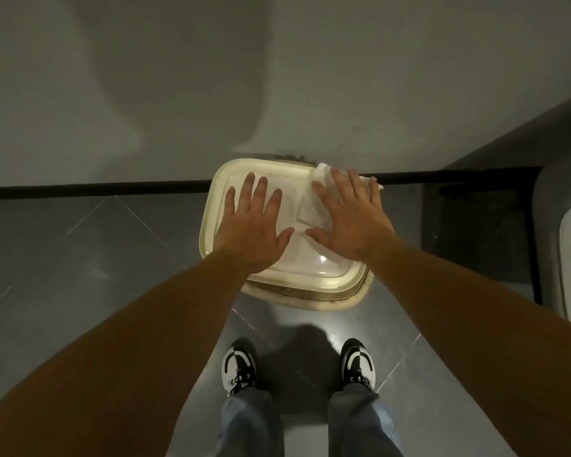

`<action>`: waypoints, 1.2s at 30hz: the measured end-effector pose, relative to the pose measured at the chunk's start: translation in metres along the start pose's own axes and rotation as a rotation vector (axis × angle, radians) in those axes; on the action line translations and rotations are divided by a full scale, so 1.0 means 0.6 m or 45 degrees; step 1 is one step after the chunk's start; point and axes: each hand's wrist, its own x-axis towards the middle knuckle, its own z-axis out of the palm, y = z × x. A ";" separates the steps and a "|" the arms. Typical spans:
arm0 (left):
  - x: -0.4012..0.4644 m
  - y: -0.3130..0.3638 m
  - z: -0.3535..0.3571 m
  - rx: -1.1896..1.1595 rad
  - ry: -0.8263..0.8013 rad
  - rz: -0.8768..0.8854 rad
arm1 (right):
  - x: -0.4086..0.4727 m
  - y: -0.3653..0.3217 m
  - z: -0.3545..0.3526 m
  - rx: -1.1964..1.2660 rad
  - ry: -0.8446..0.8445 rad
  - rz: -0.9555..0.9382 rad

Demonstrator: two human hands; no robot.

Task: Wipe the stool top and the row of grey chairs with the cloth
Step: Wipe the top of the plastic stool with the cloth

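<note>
A cream plastic stool stands against the wall, seen from above, its square top glossy. My left hand lies flat on the left half of the top, fingers spread, holding nothing. My right hand presses flat on a white cloth spread over the top's far right part; one corner of the cloth sticks out past the fingertips at the stool's far right corner. At the right edge of the view is part of a grey chair.
A pale wall with a black skirting strip runs right behind the stool. Grey floor tiles surround it. My two black-and-white shoes stand on the floor just in front of the stool.
</note>
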 end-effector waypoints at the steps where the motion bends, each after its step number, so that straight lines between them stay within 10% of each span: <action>1: 0.006 0.000 0.007 0.019 -0.027 -0.010 | 0.001 -0.001 0.006 -0.032 -0.015 -0.037; 36: 0.048 -0.003 0.104 -0.012 0.119 0.045 | 0.047 0.007 0.023 -0.024 0.244 -0.018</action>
